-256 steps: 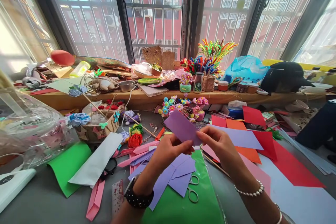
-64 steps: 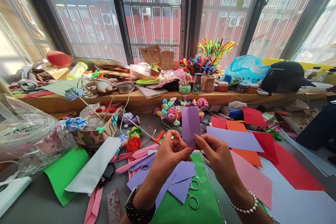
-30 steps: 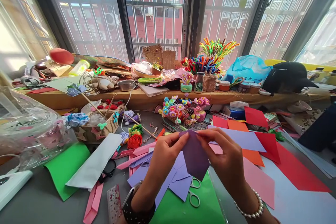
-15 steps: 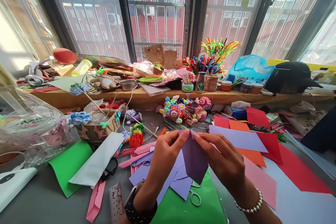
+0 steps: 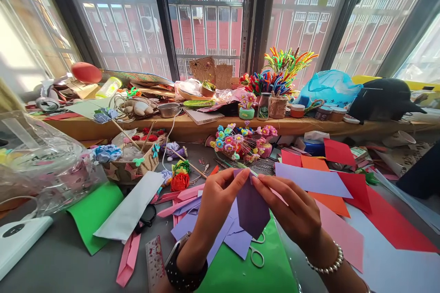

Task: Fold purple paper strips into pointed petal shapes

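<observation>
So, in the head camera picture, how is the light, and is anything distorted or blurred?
Head view: strong daylight enters through the barred windows, so the folded purple paper, held by left hand and right hand, looks shaded; window frames bend outward at the edges; the hands and paper are sharp.

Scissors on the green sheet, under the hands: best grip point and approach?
Probably take the scissors by the lower finger loop, coming from the near side, straight down. They lie flat on the green sheet; that loop is fully exposed, while the blade end is hidden under the purple paper that the left hand and right hand hold above.
</observation>
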The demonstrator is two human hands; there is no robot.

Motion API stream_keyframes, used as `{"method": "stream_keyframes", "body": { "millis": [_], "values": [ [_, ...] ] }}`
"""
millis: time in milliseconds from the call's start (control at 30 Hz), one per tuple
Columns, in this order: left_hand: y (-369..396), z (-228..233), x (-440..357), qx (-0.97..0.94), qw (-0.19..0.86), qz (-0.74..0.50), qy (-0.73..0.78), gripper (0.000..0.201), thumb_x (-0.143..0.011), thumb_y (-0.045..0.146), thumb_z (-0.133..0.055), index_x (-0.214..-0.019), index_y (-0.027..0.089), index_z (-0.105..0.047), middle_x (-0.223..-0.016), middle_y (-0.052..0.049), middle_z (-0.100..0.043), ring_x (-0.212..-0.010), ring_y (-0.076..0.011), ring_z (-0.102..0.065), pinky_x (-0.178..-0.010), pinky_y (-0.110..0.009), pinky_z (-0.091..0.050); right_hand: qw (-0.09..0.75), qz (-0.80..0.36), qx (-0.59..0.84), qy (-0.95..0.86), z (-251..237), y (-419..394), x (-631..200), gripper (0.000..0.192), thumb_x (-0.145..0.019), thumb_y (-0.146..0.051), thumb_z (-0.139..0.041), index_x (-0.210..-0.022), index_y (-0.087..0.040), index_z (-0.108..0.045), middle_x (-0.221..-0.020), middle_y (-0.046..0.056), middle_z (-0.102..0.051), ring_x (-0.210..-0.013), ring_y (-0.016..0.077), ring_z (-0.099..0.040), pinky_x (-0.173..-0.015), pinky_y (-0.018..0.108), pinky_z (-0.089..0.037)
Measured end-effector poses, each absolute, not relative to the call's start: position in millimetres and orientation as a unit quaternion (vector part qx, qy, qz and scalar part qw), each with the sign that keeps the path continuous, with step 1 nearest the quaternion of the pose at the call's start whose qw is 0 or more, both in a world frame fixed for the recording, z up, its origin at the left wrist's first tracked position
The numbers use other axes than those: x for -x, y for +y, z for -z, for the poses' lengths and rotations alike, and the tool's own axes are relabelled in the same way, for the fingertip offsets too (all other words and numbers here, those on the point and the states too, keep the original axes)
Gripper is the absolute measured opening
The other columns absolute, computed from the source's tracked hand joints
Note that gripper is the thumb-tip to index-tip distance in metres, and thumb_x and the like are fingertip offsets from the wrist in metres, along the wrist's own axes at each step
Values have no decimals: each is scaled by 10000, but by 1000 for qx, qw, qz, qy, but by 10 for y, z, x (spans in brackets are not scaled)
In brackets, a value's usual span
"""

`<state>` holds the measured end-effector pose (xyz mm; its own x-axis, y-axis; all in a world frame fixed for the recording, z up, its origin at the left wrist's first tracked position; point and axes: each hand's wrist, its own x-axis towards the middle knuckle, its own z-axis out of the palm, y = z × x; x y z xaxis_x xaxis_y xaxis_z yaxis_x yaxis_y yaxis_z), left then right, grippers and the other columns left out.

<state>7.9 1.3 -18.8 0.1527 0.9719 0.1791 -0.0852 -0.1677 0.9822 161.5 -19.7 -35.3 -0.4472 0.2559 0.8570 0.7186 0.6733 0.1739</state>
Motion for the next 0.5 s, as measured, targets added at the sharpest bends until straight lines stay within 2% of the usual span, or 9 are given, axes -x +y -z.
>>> {"method": "stream_keyframes", "body": {
  "millis": [333,500],
  "values": [
    [9,175,-90,-552,516,-522,395,214,-671,350,-618,-653,137,-621,-614,12,-563,-586,-98,-477,-522,-181,-364,424,284,298,-806,350,-214,-1610,316,-787,-56,-502,-1098,-93,-545,-953,120,-629,-886,198,-549,-739,320,-486],
    [17,173,-82,-559,503,-523,401,207,-674,348,-613,-664,142,-625,-617,13,-572,-572,-92,-483,-499,-171,-361,482,191,317,-794,292,-173,-1589,279,-752,-64,-543,-1006,-165,-595,-901,85,-627,-836,179,-557,-708,309,-487]
  ]
}}
